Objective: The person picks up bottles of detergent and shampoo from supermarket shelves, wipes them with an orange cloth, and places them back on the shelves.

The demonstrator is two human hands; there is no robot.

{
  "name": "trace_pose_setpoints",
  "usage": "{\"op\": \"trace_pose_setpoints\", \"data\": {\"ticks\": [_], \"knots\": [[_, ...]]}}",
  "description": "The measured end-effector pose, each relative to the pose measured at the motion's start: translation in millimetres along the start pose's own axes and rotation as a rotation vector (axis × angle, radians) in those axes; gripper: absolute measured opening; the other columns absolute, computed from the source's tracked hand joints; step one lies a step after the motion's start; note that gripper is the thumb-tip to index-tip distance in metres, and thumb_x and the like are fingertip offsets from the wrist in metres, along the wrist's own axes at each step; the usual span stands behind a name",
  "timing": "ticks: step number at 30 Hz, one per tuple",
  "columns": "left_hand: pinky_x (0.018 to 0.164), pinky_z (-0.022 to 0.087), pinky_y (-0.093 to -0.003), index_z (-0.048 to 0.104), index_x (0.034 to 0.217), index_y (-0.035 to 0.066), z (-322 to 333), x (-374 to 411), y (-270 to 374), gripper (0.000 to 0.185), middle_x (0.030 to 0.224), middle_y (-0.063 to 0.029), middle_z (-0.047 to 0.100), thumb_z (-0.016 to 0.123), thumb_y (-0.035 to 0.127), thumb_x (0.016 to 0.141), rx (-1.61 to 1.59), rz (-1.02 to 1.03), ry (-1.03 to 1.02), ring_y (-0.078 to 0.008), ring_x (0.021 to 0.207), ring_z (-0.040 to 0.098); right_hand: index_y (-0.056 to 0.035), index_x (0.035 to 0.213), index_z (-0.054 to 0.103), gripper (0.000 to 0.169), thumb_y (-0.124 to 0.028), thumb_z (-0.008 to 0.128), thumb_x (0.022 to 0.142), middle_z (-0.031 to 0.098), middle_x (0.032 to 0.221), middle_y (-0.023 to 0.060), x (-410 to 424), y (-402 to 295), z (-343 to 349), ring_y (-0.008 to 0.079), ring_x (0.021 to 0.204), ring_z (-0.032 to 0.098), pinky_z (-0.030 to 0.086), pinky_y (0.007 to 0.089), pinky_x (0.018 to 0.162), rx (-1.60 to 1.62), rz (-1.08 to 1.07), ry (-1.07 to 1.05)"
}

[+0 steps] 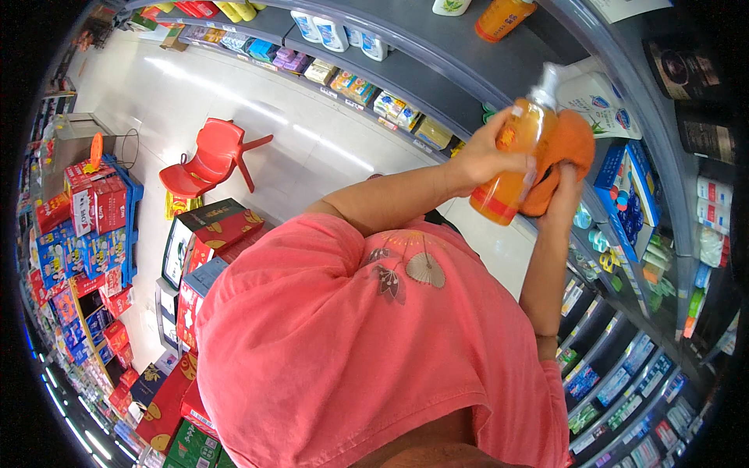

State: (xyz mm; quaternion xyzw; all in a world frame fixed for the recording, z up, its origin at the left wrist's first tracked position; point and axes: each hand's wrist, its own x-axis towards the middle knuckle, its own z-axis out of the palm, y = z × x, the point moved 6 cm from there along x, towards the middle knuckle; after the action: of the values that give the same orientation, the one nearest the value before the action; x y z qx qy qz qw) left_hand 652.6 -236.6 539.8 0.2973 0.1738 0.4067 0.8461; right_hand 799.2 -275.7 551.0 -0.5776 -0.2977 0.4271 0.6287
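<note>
My left hand (pixel 484 155) grips a clear pump bottle (pixel 510 187) of orange liquid, held tilted with its whitish pump top up. Behind and beside the bottle, my right hand (pixel 563 190) holds a folded orange cloth (pixel 570 146) against it; some of that hand's fingers are hidden in the cloth. The bottle and cloth are in front of a grey store shelf (pixel 477 64). Another orange bottle (pixel 502 19) and a white bottle (pixel 452 6) stand on that shelf, above my hands in the view.
Packaged soaps (pixel 351 88) and white bottles (pixel 332 35) line the shelves at the top. A blue display box (pixel 626 196) is right of my hands. A red plastic chair (pixel 216 152) stands on the tiled floor at left, near stacked gift boxes (pixel 219 225).
</note>
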Motion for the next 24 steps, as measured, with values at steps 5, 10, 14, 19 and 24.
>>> {"op": "trace_pose_setpoints", "data": {"ticks": [5,10,14,19,24], "knots": [[0.089,0.045,-0.0359,0.030,0.135,0.007,-11.5,7.7,8.3,0.068,0.115,-0.0091,0.049,0.065,0.010,0.077,-0.129,0.031,0.018,-0.0200,0.106,0.052,-0.0026,0.128,0.042,0.042,-0.021,0.046,0.090,0.051,0.123,0.0096,-45.3,34.6,-3.1,0.0228,0.110,0.052,0.043,0.0355,0.094,0.078,0.218,0.000],[0.096,0.040,-0.0359,0.029,0.134,0.006,-7.3,6.3,-10.4,0.068,0.116,-0.0087,0.049,0.065,0.012,0.077,-0.157,0.045,-0.076,-0.0199,0.110,0.049,-0.0018,0.128,0.043,0.042,-0.026,0.043,0.094,0.052,0.124,0.0097,-33.2,41.3,-27.4,0.0222,0.112,0.052,0.042,0.0356,0.095,0.146,0.176,0.023],[0.100,0.037,-0.0356,0.025,0.139,0.008,13.0,3.1,-27.1,0.075,0.127,-0.0086,0.046,0.066,0.016,0.076,-0.136,0.027,-0.219,-0.0203,0.118,0.045,-0.0021,0.128,0.044,0.044,-0.032,0.040,0.096,0.053,0.124,0.0103,-21.7,22.5,-32.2,0.0226,0.111,0.053,0.043,0.0351,0.094,0.202,0.154,0.064],[0.099,0.039,-0.0364,0.031,0.133,0.006,26.6,0.2,-33.7,0.062,0.121,-0.0091,0.048,0.064,0.014,0.081,-0.272,-0.030,-0.222,-0.0192,0.113,0.048,-0.0030,0.128,0.044,0.046,-0.035,0.040,0.095,0.054,0.124,0.0111,-18.8,7.6,-40.5,0.0239,0.109,0.054,0.044,0.0358,0.093,0.050,-0.011,0.021],[0.095,0.043,-0.0348,0.036,0.129,0.004,30.7,5.0,-36.2,0.055,0.117,-0.0093,0.051,0.063,0.015,0.083,-0.342,-0.076,-0.188,-0.0190,0.107,0.052,-0.0032,0.131,0.041,0.050,-0.039,0.039,0.096,0.053,0.124,0.0110,-49.3,22.4,-51.2,0.0245,0.110,0.054,0.044,0.0366,0.093,0.173,0.190,0.149]]}}
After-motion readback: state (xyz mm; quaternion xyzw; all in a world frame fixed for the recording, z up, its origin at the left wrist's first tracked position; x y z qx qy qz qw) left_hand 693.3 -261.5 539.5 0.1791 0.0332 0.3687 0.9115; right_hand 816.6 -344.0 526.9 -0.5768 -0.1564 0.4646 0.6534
